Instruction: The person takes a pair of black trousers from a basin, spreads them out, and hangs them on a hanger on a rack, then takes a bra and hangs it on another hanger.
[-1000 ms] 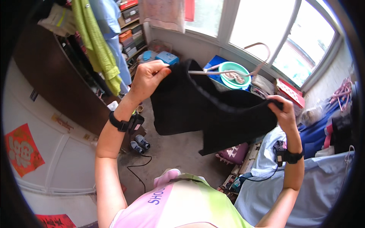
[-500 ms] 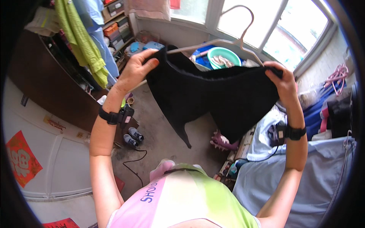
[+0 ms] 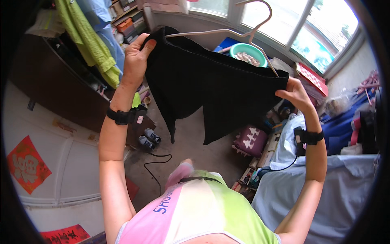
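Across the upper middle of the frame, holding black shorts (image 3: pixel 215 85) spread wide, pinched at opposite waist ends by left hand (image 3: pixel 136 57) and right hand (image 3: pixel 296 94). Already fitted with a pale hanger (image 3: pixel 252 34), seemingly tucked inside the waist at both ends though hidden lower down, but not yet hung from anything. Plain, matte and flared at both legs, drooping over grey floor (image 3: pixel 190 140).

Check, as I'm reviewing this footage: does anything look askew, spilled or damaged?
Mildly: the black garment and the hanger in its opening slope. The end at the left hand sits higher than that at the right hand, so both look askew. No spill or damage stands out.
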`<state>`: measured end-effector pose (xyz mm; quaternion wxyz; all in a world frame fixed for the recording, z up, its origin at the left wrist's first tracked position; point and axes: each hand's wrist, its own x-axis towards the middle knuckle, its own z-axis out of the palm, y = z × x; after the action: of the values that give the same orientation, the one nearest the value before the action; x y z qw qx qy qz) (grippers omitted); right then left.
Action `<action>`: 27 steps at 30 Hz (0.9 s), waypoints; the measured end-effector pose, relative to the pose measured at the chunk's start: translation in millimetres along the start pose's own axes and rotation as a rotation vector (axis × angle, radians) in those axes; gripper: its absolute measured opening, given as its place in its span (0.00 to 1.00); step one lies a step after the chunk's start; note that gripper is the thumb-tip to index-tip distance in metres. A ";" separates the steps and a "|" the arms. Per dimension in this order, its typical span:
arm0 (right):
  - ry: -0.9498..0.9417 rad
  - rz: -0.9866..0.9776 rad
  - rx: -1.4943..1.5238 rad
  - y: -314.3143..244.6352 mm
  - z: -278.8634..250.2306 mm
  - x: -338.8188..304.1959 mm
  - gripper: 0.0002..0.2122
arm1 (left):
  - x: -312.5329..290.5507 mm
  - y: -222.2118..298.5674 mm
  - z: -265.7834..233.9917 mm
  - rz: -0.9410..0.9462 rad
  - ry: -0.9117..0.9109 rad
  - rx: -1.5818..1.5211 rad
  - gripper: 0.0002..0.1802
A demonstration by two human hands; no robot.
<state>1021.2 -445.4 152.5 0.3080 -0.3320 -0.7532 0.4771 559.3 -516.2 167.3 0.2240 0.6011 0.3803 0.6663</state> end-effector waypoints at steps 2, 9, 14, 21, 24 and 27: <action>0.050 -0.075 -0.161 3.3 16.4 20.5 0.09 | -2.1 6.0 -14.6 -0.062 0.057 0.056 0.08; 0.182 -0.317 0.019 -6.0 34.3 94.3 0.10 | 3.0 24.8 -68.1 -0.009 0.069 0.438 0.11; 0.117 -0.401 0.092 -52.1 38.9 163.7 0.12 | 7.7 7.3 -102.7 -0.037 0.199 0.254 0.13; 0.157 -0.373 0.086 -100.0 -11.8 248.6 0.11 | 10.4 -84.5 -138.2 -0.300 0.130 0.025 0.37; 0.201 -0.408 0.027 -129.2 -39.2 292.9 0.08 | 1.3 -140.6 -135.7 -0.372 0.153 -0.225 0.34; 0.292 -0.446 -0.035 -167.7 -59.1 325.3 0.07 | 12.2 -176.2 -123.1 -0.424 0.131 -0.199 0.30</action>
<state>840.8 -211.2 376.2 0.5051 -0.2282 -0.7634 0.3316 409.7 -428.7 39.7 0.3920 0.4380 0.4441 0.6762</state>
